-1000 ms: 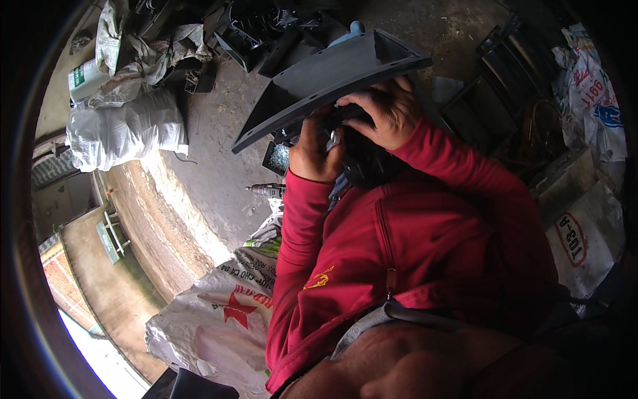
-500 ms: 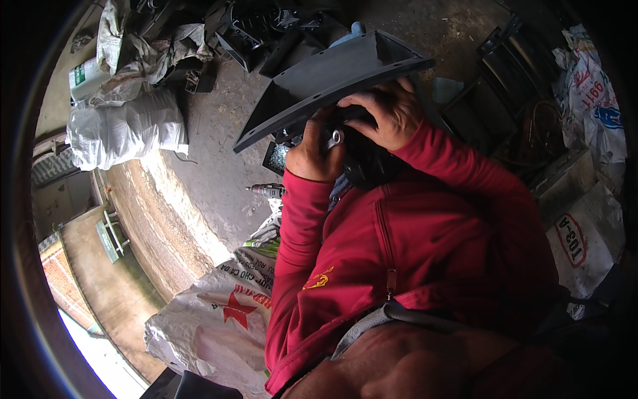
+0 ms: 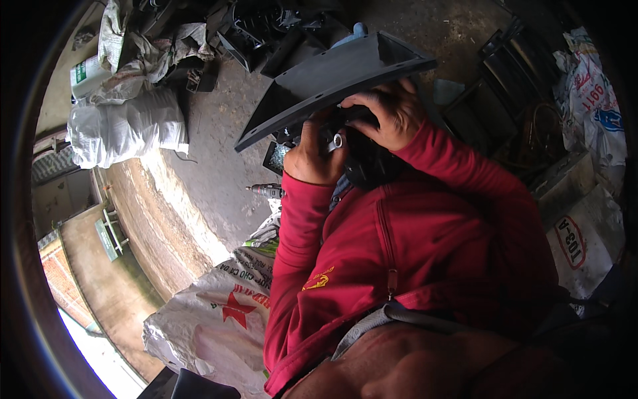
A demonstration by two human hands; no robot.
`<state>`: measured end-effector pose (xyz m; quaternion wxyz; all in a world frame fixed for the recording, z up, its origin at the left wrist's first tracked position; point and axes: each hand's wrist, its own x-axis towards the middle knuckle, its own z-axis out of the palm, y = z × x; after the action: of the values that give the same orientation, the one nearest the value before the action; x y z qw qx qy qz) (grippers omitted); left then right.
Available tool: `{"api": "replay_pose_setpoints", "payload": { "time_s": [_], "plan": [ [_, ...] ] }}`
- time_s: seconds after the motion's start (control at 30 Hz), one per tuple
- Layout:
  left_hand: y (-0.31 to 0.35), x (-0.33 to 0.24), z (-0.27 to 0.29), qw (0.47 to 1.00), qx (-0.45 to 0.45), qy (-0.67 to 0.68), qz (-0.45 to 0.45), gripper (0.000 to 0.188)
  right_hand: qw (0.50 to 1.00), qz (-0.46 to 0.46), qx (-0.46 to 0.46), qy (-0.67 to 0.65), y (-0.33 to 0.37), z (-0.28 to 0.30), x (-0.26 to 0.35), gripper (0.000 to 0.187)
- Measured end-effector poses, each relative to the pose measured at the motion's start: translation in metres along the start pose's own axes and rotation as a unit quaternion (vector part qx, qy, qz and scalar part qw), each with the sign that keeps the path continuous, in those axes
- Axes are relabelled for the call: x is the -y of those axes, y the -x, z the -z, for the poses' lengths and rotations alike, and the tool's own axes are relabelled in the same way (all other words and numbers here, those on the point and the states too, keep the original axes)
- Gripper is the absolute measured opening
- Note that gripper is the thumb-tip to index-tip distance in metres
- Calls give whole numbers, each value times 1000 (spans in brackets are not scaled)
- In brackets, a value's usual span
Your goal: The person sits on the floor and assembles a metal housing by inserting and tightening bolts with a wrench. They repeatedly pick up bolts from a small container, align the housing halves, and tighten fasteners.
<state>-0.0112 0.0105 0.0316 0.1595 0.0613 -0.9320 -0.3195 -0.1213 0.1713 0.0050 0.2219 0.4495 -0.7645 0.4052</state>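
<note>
A dark grey, shallow tray-like part [image 3: 332, 70] with raised walls and holes along its rim is tilted in front of me. At its near side my left hand [image 3: 311, 159] is closed around a wrench [image 3: 337, 141], whose shiny ring end sticks out by the palm. My right hand [image 3: 395, 118] bends its fingers beneath the near rim, thumb and forefinger close together. What they pinch is hidden by the fingers and the shadow. Dark fittings on the part's underside show only partly between the hands.
A small box of shiny hardware [image 3: 276, 158] and a power driver [image 3: 264, 190] lie left of my hands. White sacks [image 3: 126, 126] are at the left, another sack [image 3: 212, 326] by my left arm. Black metal parts [image 3: 266, 30] stand behind, with dark bins [image 3: 482, 110] at the right.
Almost nothing differs. The tray-like part has shifted very slightly to the right, and both hands keep their places at its near edge.
</note>
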Motion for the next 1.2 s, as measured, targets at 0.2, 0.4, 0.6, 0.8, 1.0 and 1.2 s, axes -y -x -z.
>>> {"api": "replay_pose_setpoints", "payload": {
  "time_s": [0.2, 0.4, 0.6, 0.8, 1.0, 1.2],
  "plan": [
    [-2, 0, 1, 999, -4, -35, -16, 54, 1000, 2, -8, -2, 0, 1, 1, 57],
    [-4, 3, 3, 997, -12, -62, -38, 48, 1000, -1, 1, 0, -3, 4, 1, 55],
    [-3, 2, 7, 994, -9, -96, -47, 48, 1000, 0, -2, -4, 0, 1, -2, 56],
    [-5, -8, 6, 990, 21, -129, -50, 44, 1000, 6, -16, -3, -1, 0, -2, 60],
    [-7, -9, 11, 993, 15, -111, -35, 45, 1000, -1, -12, -9, 0, 0, -2, 60],
    [-10, 1, 16, 994, -13, -99, -36, 37, 1000, 7, -17, -4, -1, -1, -2, 60]
  ]
}}
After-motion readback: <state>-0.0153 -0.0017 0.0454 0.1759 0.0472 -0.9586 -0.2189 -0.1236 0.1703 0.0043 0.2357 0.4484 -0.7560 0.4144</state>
